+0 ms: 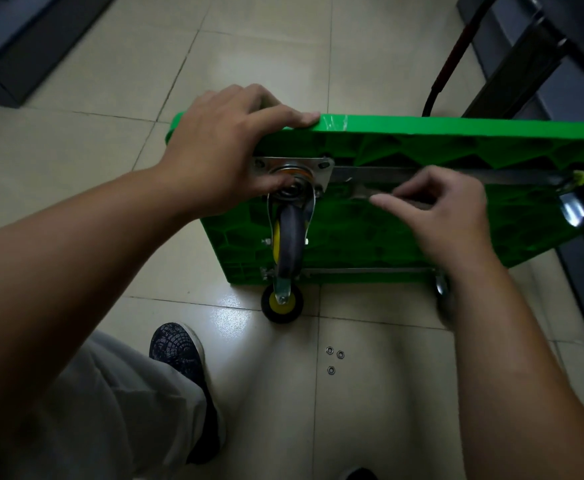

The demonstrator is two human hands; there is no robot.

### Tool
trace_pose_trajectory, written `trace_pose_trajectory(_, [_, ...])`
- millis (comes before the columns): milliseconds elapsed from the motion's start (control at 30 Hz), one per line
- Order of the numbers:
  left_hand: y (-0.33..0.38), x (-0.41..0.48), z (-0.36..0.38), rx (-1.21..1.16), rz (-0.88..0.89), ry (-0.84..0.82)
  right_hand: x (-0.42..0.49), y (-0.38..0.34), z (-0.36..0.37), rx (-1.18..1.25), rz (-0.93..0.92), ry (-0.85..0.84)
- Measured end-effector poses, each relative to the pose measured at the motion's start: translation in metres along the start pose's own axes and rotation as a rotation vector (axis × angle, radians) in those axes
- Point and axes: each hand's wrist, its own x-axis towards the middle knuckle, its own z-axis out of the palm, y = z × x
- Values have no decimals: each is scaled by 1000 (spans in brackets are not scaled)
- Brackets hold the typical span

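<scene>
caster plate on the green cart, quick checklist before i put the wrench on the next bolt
1. Cart steadied: ok, left hand grips the top edge of the green cart.
2. Wrench in hand: ok, right hand pinches it.
3. Wrench seated on a bolt of the caster plate: cannot tell, motion blur.
4. Left thumb clear of the swivel: not ok, it lies right at it.
5. Washers kept safe: not ok, three lie loose on the floor near the shoe.
</scene>
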Motion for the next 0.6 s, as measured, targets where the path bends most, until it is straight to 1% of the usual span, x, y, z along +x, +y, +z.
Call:
trace_pose_trajectory(67, [-1,0,0,0,3,4,-14,18,14,546,237,152])
trace_pose_trajectory(100, [-1,1,0,-1,4,5,-22,27,28,784,360,181])
trace_pose_trajectory(133, [-1,1,1,-2,4,6,-30,34,44,928,444,188])
trace_pose_trajectory(167, [-2,1,1,-5,2,7,-37,40,60,985,499,178])
trace_pose_trajectory(233, [-1,2,1,-8,2,9,-49,42,83,1023,556,153])
trace_pose_trajectory(300, [-1,2,1,-4,1,9,-56,40,98,1032,571,136])
trace_pose_trajectory(467, [-1,1,2,9,-8,10,-56,34,123,949,492,-1])
trace_pose_trajectory(600, [-2,2,3,4,-8,14,-51,34,140,1016,498,33])
